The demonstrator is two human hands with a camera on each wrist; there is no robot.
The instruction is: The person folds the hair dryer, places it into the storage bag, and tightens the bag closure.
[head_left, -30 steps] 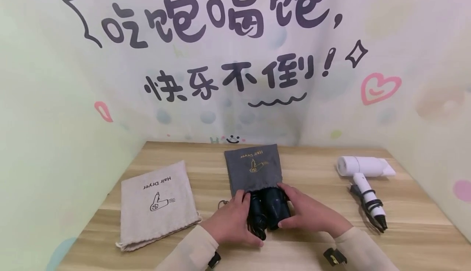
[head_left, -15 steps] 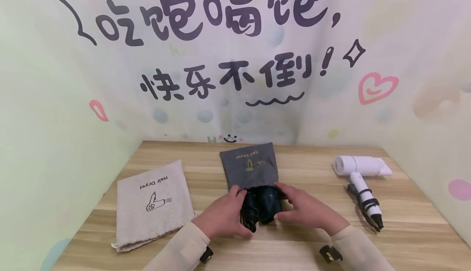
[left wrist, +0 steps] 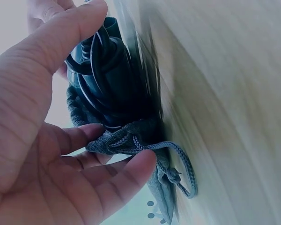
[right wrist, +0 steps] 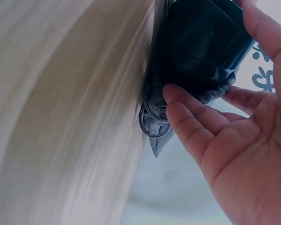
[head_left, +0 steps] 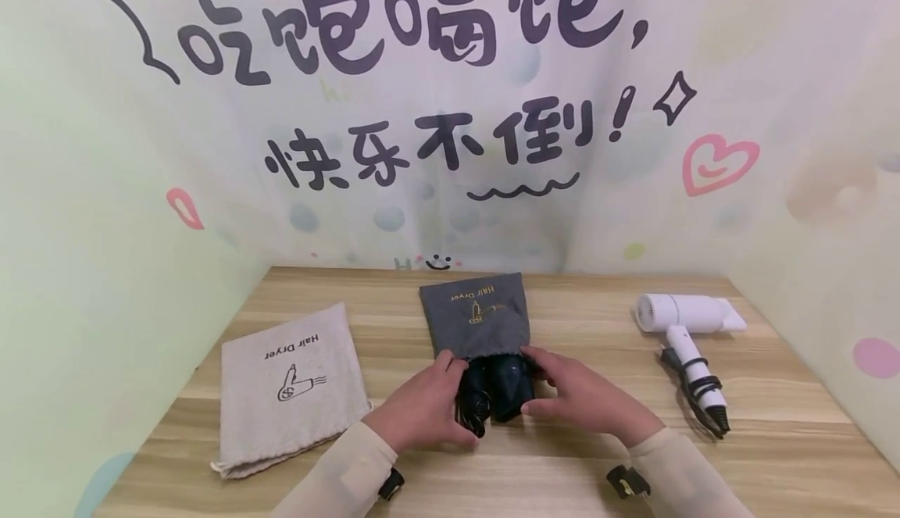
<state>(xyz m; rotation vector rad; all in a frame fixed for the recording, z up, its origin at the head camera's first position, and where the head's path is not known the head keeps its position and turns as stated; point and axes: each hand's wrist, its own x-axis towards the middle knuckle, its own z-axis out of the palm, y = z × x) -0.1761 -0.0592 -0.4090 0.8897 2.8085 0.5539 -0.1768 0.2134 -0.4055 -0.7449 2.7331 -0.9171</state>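
A dark grey drawstring pouch point(head_left: 478, 315) printed "Hair Dryer" in gold lies mid-table. Out of its mouth, toward me, sticks a black hair dryer point(head_left: 509, 385), its far part hidden inside. My left hand point(head_left: 422, 405) holds the pouch's left edge with its fingers, thumb at the dryer's near end. A coiled cord point(left wrist: 91, 89) wraps that side in the left wrist view, above a loop of drawstring point(left wrist: 185, 164). On the other side, my right hand point(head_left: 587, 397) has its fingers at the pouch's rim and its thumb against the dryer's near end.
A beige pouch point(head_left: 291, 393) printed "Hair Dryer" lies flat at the left of the wooden table point(head_left: 534, 475). At the right lies a white hair dryer point(head_left: 692, 312) with its black cord point(head_left: 692, 393) wound round the handle. A printed cloth point(head_left: 394, 221) hangs behind the table.
The view has shifted slightly. The black hair dryer sits a little deeper in the grey pouch, and both hands have moved slightly away from me with it.
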